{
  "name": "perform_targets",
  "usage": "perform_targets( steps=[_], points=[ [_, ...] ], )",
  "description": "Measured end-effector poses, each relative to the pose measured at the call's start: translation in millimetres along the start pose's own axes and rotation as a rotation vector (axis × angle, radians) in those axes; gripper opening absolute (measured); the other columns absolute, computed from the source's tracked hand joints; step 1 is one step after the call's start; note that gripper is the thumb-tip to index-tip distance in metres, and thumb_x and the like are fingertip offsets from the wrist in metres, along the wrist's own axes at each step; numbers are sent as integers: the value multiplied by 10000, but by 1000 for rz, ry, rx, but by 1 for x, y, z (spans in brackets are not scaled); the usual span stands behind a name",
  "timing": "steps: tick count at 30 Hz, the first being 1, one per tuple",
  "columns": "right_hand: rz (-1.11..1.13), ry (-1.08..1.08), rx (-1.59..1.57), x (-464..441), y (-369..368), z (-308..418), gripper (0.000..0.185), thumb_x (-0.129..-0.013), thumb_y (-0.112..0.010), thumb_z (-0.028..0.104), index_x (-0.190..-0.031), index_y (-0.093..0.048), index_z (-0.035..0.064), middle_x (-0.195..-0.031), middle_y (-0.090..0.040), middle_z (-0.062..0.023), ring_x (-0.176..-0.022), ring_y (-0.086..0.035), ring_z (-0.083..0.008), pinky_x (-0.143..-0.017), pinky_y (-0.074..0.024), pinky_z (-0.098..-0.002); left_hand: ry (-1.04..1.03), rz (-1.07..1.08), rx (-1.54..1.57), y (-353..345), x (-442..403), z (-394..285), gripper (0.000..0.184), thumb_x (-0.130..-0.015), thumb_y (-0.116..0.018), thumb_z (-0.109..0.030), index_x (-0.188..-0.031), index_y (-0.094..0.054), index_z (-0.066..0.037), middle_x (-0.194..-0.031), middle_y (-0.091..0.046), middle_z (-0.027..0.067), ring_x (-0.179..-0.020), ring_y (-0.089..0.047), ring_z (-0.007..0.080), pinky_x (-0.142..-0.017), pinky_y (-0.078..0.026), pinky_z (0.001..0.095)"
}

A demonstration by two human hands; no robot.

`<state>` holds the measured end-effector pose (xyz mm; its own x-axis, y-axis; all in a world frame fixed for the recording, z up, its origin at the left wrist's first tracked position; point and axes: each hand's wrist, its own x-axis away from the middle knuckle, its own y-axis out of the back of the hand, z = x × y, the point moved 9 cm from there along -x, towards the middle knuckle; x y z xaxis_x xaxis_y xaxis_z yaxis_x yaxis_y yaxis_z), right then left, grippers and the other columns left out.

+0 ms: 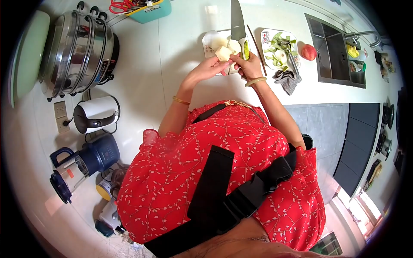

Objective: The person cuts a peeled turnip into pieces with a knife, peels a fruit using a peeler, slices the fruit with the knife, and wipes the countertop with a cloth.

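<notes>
Pale peeled fruit pieces (223, 53) are held in my left hand (208, 69), above a white plate (207, 42). My right hand (248, 65) is closed round the handle of a large knife (237, 22), whose blade points away from me; its thumb and finger touch the fruit. Both hands meet at the plate's near edge. To the right, a second plate (265, 35) bears green peelings (272, 55), a pale round piece and a metal peeler (292, 56). Between the plates lies a thin brown stick (257, 48).
A peach (308, 52) sits left of the sink (333, 51), a grey cloth (288, 81) below the right plate. On the left are a steamer (77, 56), a kettle (97, 114) and a blender (101, 154). A teal box (150, 13) with scissors stands at the top.
</notes>
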<state>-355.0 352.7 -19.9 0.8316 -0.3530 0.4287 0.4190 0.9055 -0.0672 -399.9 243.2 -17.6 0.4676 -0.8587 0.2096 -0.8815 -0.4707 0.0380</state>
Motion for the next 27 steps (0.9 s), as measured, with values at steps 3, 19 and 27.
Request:
perform_targets(
  steps=[3, 19, 27],
  points=[
    [2, -25, -43, 3, 0, 0, 161, -750, -644, 110, -804, -529, 10, -684, -614, -65, -451, -485, -58, -333, -330, -178, -217, -75, -201, 5, 0, -17, 316, -910, -461, -245, -1130, -487, -19, -931, -553, 22, -894, -532, 119, -754, -433, 252],
    [-167, 530, 828, 59, 21, 24, 279, -820, -568, 308, -812, -540, 30, -541, -533, -144, -498, -549, -290, -462, -413, -358, 23, -316, 856, 26, 4, 22, 339, -937, -379, -235, -1161, -459, 6, -1071, -557, 94, -940, -567, 176, -801, -469, 329],
    [-148, 667, 1008, 77, 11, 30, 234, -800, -599, 280, -793, -531, 56, -559, -536, -110, -489, -543, -286, -447, -416, -365, 9, -436, 810, 26, -1, 20, 317, -929, -403, -240, -1097, -508, 7, -1053, -561, 71, -951, -544, 151, -792, -457, 324]
  ],
)
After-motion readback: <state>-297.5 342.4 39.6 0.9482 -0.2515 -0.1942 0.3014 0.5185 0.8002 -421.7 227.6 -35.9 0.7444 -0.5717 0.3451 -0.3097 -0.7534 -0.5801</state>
